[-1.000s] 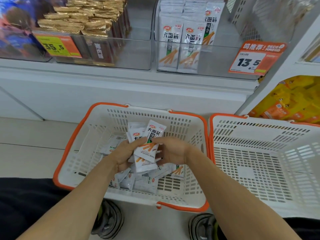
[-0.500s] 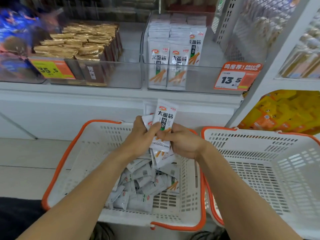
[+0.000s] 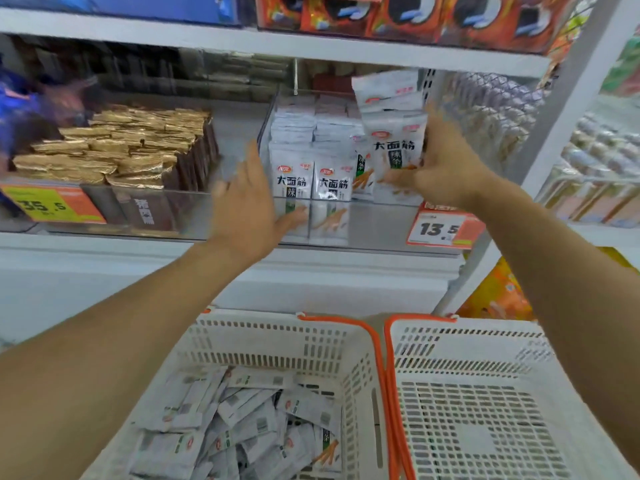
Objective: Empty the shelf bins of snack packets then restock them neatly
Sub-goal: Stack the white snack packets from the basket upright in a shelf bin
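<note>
A handful of white foil snack packets, held over the left basket a second ago, is now raised by the right hand to the clear plastic shelf bin; restocking is judged under way; the left hand, fingers spread and holding nothing, is laid against the bin front; glossy flat sachets stand upright in rows; many lie loose in the perforated, orange-rimmed basket.

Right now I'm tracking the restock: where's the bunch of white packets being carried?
In the right hand, raised over the right side of the clear bin, beside the standing rows of white packets.
</note>
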`<control>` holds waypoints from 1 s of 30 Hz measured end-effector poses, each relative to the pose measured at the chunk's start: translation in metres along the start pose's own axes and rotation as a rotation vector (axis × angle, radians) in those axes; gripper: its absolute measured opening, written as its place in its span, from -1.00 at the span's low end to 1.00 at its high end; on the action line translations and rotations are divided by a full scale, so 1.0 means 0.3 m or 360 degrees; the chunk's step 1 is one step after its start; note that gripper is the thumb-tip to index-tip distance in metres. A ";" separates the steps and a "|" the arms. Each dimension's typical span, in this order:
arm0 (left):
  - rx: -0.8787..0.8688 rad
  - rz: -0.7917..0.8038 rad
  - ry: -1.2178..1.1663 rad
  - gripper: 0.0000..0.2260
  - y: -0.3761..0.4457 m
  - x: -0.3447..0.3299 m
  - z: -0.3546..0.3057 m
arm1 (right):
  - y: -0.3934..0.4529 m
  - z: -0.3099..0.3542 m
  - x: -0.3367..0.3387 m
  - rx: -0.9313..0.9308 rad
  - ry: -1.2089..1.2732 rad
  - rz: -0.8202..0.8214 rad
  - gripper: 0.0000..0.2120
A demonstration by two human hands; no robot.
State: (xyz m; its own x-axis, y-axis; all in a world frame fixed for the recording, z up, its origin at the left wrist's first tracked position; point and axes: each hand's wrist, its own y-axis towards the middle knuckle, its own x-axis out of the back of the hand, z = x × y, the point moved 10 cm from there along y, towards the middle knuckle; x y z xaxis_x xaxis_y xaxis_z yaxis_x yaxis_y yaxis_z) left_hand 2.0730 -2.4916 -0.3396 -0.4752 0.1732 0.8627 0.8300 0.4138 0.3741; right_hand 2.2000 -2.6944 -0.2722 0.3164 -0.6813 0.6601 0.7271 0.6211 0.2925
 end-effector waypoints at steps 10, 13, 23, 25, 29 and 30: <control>-0.0038 -0.0205 0.0010 0.03 -0.012 0.017 0.005 | 0.173 -0.286 -0.208 -0.0977 0.0271 0.0423 -0.50; -0.0040 -0.0222 0.0046 0.03 -0.010 0.016 0.009 | 0.159 -0.313 -0.231 -0.1065 -0.0028 0.0500 -0.38; -0.0037 -0.0254 0.0039 0.03 -0.014 0.019 0.007 | 0.199 -0.322 -0.249 -0.0988 -0.0319 0.0476 -0.51; -0.0041 -0.0276 0.0036 0.03 -0.015 0.021 0.006 | 0.228 -0.320 -0.228 -0.0930 -0.0466 0.0353 -0.52; -0.0042 -0.0289 0.0029 0.03 -0.015 0.019 0.011 | 0.259 -0.320 -0.227 -0.0846 -0.0474 0.0305 -0.49; -0.0045 -0.0291 0.0031 0.03 -0.015 0.017 0.011 | 0.252 -0.324 -0.242 -0.0866 -0.0380 0.0372 -0.49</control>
State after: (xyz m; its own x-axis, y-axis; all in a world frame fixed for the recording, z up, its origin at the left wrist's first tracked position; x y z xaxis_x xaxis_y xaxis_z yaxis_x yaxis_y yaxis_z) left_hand 2.0658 -2.4898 -0.3380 -0.6131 0.0798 0.7860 0.7384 0.4116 0.5342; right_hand 2.2913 -2.6356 -0.3652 0.4055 -0.4075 0.8183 0.8804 0.4148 -0.2298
